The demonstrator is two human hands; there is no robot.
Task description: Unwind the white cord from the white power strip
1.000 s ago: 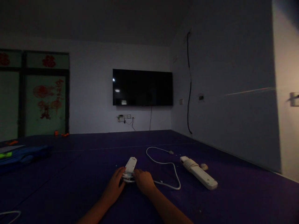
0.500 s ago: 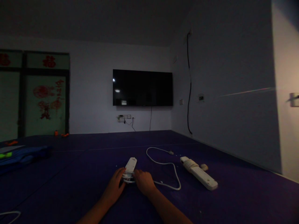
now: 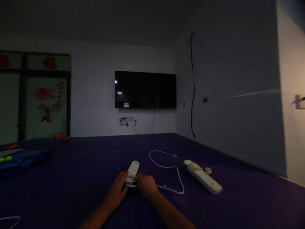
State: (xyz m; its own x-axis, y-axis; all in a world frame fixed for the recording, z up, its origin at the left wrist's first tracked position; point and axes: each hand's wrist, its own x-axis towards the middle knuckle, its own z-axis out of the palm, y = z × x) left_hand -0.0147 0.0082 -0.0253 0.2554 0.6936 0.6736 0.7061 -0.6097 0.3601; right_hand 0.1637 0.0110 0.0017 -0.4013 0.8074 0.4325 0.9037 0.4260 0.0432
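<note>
A white power strip (image 3: 133, 167) lies on the dark purple floor mat (image 3: 95, 165) in front of me. My left hand (image 3: 117, 188) grips its near end from the left, fingers curled on it. From the right, my right hand (image 3: 146, 185) closes on the same near end, where white cord is bunched. The white cord (image 3: 171, 168) runs off to the right in a loop and ends in a plug (image 3: 174, 156). A second white power strip (image 3: 202, 176), with cord wound round its far end, lies further right.
A small round object (image 3: 208, 170) sits beside the second strip. A blue bag (image 3: 21, 159) lies at the far left, and a white cable (image 3: 9, 219) at the bottom left corner. A dark television (image 3: 145, 89) hangs on the far wall; the right wall stands close.
</note>
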